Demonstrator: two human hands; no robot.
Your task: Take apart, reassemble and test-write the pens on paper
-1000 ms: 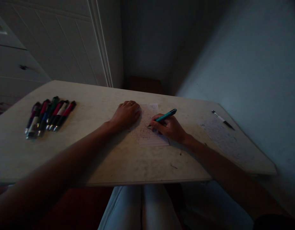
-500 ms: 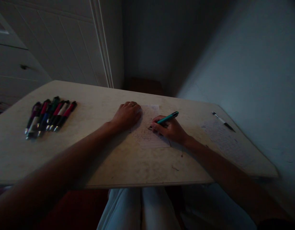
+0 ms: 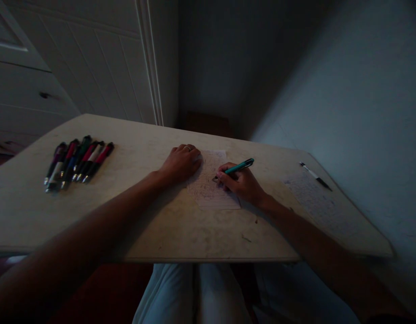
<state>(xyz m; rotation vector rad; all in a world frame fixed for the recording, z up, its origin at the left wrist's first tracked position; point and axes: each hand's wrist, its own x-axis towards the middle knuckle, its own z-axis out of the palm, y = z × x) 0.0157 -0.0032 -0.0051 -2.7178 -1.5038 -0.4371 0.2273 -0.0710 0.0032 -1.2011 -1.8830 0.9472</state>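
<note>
A teal pen (image 3: 237, 167) with a dark tip is held in my right hand (image 3: 240, 181), fingers closed around its lower part. Its tip rests at the middle of a lined sheet of paper (image 3: 218, 203) covered in handwriting. The lowest lines of that sheet look bare. My left hand (image 3: 183, 163), a ring on one finger, lies palm down over the sheet's left edge, fingers resting flat and holding nothing. The left hand hides part of the paper's upper left side.
Several pens (image 3: 78, 162) lie in a bunch on the table (image 3: 143, 139) at the left. To the right, a second written sheet (image 3: 316, 198) lies near a white and black pen (image 3: 316, 176). A wall (image 3: 370, 112) borders the right; white cabinetry (image 3: 103, 67) stands behind.
The teal pen's tip has shifted slightly right along the paper with my right hand. My left hand stays in place. The whole view has turned a little to the left.
</note>
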